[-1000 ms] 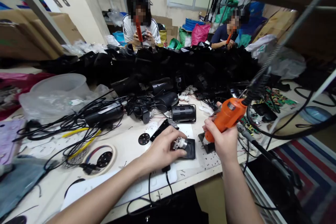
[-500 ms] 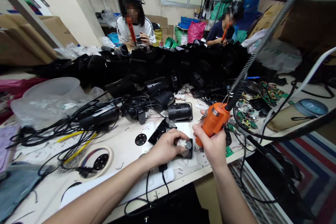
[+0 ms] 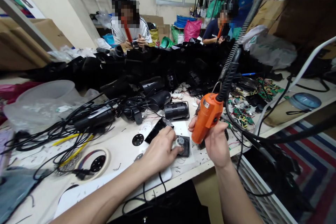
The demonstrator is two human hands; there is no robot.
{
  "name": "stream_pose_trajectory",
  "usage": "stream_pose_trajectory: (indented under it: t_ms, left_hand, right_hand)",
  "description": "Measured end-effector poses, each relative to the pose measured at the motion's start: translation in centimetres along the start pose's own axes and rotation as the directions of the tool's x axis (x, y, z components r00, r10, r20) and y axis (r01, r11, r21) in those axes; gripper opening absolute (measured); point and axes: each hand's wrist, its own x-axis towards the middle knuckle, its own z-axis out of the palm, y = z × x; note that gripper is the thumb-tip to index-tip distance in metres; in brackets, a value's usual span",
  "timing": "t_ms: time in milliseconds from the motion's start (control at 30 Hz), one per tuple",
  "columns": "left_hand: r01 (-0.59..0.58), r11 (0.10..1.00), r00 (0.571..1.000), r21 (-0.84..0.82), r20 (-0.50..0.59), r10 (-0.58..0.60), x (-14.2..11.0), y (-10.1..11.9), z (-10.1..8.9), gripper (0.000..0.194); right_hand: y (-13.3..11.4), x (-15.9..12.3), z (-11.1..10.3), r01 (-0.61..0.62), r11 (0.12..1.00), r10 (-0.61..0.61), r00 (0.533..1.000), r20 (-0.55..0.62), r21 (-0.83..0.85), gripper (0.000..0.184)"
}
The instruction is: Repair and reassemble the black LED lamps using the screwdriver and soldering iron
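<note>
My left hand is closed on a small grey-white cylindrical part, thumb and fingers on its sides. That part stands on a black square plastic piece on the table. In my right hand is an orange electric screwdriver, hung from a coil spring. Its fingers curl behind the body, while the thumb is stretched away to the right. The driver's tip is hidden. Next to my left hand lie an open black housing and a black disc with holes.
Black housings and cables cover the left and middle. A tape roll lies front left, and green circuit boards at right. Behind a black heap, two people hold orange tools. A lidded container stands far right.
My right thumb has come off the screwdriver's body and stretched out to the right. My left hand has turned lower over the cylindrical part. The whole view has shifted slightly.
</note>
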Motion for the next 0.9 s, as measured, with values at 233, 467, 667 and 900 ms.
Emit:
stream_pose_trajectory:
  t_ms: [233, 467, 667, 900]
  left_hand:
    - [-0.151, 0.989, 0.989, -0.008, 0.003, 0.151, 0.1, -1.0, 0.4, 0.022]
    - [-0.097, 0.989, 0.995, -0.116, -0.019, 0.096, 0.6, -0.9, 1.0, 0.028]
    - [-0.143, 0.986, 0.987, -0.087, 0.065, 0.149, 1.1, -0.1, 0.0, 0.02]
    - [-0.127, 0.964, 0.992, -0.234, -0.016, 0.126, 1.3, -1.2, 0.6, 0.026]
  right_hand:
    - [-0.3, 0.3, 1.3, 0.014, 0.992, 0.007, 0.987, -0.16, 0.128, 0.072]
    - [-0.6, 0.2, 2.2, 0.136, 0.953, -0.066, 0.965, -0.253, 0.27, 0.07]
    - [-0.7, -0.1, 2.3, 0.117, 0.974, -0.065, 0.965, -0.254, 0.195, 0.067]
    - [-1.0, -0.4, 2.4, 0.076, 0.987, -0.035, 0.964, -0.265, 0.143, 0.068]
